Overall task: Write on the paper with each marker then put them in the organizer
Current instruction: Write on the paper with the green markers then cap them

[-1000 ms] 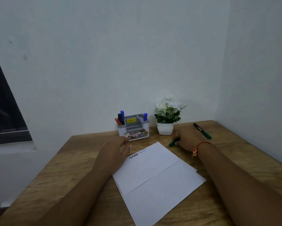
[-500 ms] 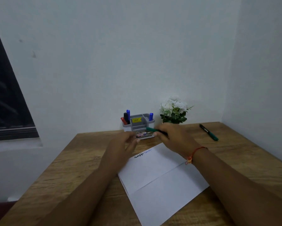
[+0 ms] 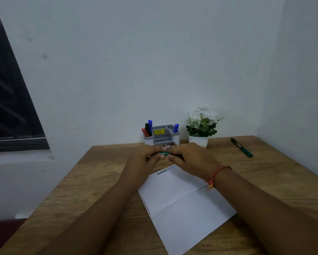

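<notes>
As a second marker (image 3: 242, 147) lies well apart toward the right edge of the bench (image 3: 99, 181), the left hand (image 3: 142, 160) and right hand (image 3: 194, 159) both pinch the green marker (image 3: 163, 153) between them, near the far edge of the paper (image 3: 182, 199), in front of the grey organizer (image 3: 162, 135).

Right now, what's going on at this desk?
A person holds a green marker between both hands. The left hand pinches one end and the right hand grips the other, just in front of the organizer, probably to uncap it. The paper below carries a black and a blue scribble at its top edge. The organizer holds a red marker, a black marker and two blue markers. A second green marker lies on the table, far right.
</notes>
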Available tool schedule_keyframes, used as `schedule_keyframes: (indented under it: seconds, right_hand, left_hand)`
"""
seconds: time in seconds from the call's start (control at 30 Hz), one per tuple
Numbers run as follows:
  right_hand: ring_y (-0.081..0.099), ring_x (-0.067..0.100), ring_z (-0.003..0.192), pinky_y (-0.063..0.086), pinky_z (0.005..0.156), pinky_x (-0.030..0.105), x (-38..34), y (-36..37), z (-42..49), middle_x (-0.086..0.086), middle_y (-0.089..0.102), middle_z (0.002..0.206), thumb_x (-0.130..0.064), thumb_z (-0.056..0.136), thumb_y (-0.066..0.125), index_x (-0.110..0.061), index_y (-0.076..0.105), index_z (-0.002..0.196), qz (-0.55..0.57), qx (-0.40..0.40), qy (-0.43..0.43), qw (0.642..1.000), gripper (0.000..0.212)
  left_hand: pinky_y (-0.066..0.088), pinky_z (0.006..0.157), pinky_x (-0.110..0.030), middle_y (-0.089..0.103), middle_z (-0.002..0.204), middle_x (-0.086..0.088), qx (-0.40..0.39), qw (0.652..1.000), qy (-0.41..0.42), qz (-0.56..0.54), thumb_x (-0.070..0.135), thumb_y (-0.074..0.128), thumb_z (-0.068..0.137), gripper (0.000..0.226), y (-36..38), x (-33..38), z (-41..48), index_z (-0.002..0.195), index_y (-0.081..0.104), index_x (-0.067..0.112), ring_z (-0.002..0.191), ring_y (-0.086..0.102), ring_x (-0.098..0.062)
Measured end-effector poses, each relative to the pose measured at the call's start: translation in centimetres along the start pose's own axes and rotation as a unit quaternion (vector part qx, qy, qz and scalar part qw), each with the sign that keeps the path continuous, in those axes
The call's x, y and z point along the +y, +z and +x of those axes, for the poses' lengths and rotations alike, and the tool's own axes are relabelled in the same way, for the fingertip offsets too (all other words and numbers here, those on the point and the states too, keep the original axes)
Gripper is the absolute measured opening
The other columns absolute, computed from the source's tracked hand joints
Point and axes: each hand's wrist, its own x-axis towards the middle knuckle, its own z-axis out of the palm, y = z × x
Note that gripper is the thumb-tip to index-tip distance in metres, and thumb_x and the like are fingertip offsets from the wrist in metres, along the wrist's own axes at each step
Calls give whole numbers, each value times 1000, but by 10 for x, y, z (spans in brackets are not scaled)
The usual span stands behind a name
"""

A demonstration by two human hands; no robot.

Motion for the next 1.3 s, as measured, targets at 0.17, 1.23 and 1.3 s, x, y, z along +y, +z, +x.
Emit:
schedule_keyframes:
  seconds: [0.17, 1.23, 1.3]
  right_hand:
    - [67, 19, 90, 57, 74, 40, 1, 6, 2, 5, 75, 101, -46, 102, 48, -25, 69, 128, 18, -28, 38, 999, 40]
    - [67, 10, 66, 54, 59, 25, 7, 19, -2, 3, 71, 78, -30, 106, 47, -11, 66, 109, 475, 60, 344, 808, 26]
    - [67, 11, 67, 54, 58, 25, 9, 19, -2, 3, 71, 79, -32, 105, 50, -10, 69, 107, 460, 63, 341, 817, 30]
  left_hand:
    - [49, 71, -14, 71, 86, 12, -16, 998, -61, 10, 22, 69, 87, 16, -3, -5, 2, 102, 74, 23, 80, 63, -1]
    - [41, 72, -17, 62, 96, 6, -52, 967, -219, 121, 14, 75, 81, 20, -5, -46, 3, 88, 62, 28, 91, 56, -8]
    - [43, 77, -20, 65, 100, 4, -54, 967, -219, 120, 16, 75, 81, 18, -5, -49, 3, 92, 64, 25, 92, 57, -9]
